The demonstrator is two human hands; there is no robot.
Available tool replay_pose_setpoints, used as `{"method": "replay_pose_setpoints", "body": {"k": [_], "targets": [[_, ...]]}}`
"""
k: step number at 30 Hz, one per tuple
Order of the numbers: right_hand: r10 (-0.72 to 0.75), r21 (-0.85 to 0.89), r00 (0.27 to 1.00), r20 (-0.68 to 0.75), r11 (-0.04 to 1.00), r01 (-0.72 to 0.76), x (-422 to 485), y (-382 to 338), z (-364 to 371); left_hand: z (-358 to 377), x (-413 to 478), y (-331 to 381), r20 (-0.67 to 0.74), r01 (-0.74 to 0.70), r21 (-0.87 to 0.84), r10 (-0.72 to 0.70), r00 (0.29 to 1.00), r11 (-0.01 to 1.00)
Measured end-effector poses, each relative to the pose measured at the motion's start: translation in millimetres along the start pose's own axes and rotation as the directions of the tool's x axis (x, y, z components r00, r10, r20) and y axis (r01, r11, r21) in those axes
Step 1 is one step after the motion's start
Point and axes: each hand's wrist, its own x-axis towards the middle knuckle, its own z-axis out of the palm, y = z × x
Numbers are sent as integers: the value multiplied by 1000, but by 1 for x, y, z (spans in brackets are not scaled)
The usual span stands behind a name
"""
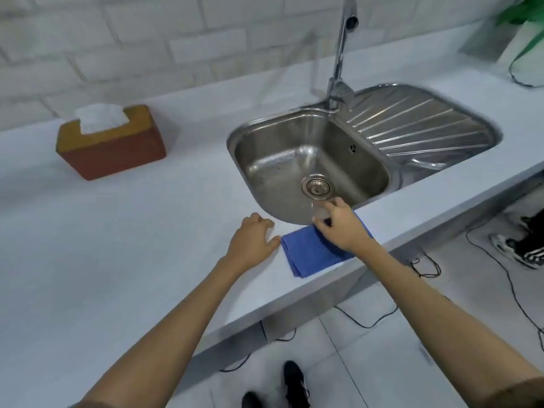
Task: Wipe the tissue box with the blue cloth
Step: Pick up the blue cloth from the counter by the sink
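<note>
The tissue box (113,147) is brown with an orange-brown top and white tissue sticking up from it. It stands on the white counter at the far left, well away from both hands. A folded blue cloth (309,251) lies flat near the counter's front edge, just below the sink. My right hand (343,226) rests on the cloth's far right part, fingers bent over its edge and hiding it; whether they pinch it is unclear. My left hand (253,241) lies on the counter just left of the cloth, fingers curled, holding nothing.
A steel sink (256,134) with a drainboard and tall tap (341,45) sits behind the cloth. A green plant (527,22) stands at the back right. Below the counter edge are black cables, my shoes and another person's shoe (521,248).
</note>
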Motion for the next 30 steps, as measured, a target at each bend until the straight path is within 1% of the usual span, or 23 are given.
{"method": "replay_pose_setpoints", "body": {"k": [1, 4, 6, 8, 9, 11, 12, 14, 16, 18, 19, 21, 23, 25, 28, 29, 30], "targets": [[-11, -16, 999, -45, 1000, 11, -2, 2, 0, 4, 0, 4, 19, 1, -2, -1, 1000, 1000], [-37, -102, 980, -194, 995, 17, -15, 13, -4, 14, 1, 20, 12, -2, 0, 2, 1000, 1000], [-19, -161, 971, -237, 987, -20, -19, 18, -3, 19, 3, 25, 14, 10, -9, -10, 1000, 1000], [-4, -154, 977, -212, 988, -30, -21, 19, -5, 18, 4, 30, 10, 28, -36, -28, 1000, 999], [-12, -124, 986, -169, 992, -9, -21, 18, -5, 17, 4, 33, 21, 53, -86, -51, 998, 995], [-81, -97, 994, -76, 993, 74, -16, 16, -6, 12, 8, 39, 72, 115, -257, -100, 992, 960], [-119, -92, 993, -22, 989, 117, -11, 13, -8, 8, 10, 44, 112, 148, -354, -115, 987, 923], [-145, -61, 986, 88, 987, 150, -1, 6, -15, -3, 14, 52, 209, 234, -556, -138, 968, 797], [-98, 22, 983, 157, 995, 96, 9, 0, -22, -12, 17, 56, 268, 306, -716, -157, 951, 628], [-31, 180, 979, 203, 984, -6, 16, -3, -33, -19, 19, 54, 273, 328, -820, -184, 944, 469], [-16, 286, 974, 225, 957, -50, 17, -6, -39, -22, 19, 51, 267, 329, -857, -204, 942, 396], [-11, 486, 962, 274, 864, -128, 21, -13, -48, -26, 20, 41, 258, 319, -910, -241, 936, 264], [-48, 603, 953, 301, 783, -151, 27, -25, -53, -29, 19, 32, 239, 286, -942, -249, 939, 174], [-111, 697, 950, 293, 705, -133, 33, -41, -53, -30, 17, 27, 207, 249, -958, -259, 943, 141], [-168, 814, 934, 315, 554, -174, 45, -70, -47, -37, 12, 21, 118, 186, -963, -315, 942, 194], [-177, 833, 931, 321, 520, -188, 48, -80, -45, -40, 11, 17, 91, 163, -967, -330, 939, 198], [-189, 849, 928, 321, 493, -193, 52, -91, -42, -44, 9, 13, 75, 140, -975, -338, 938, 171]]}}
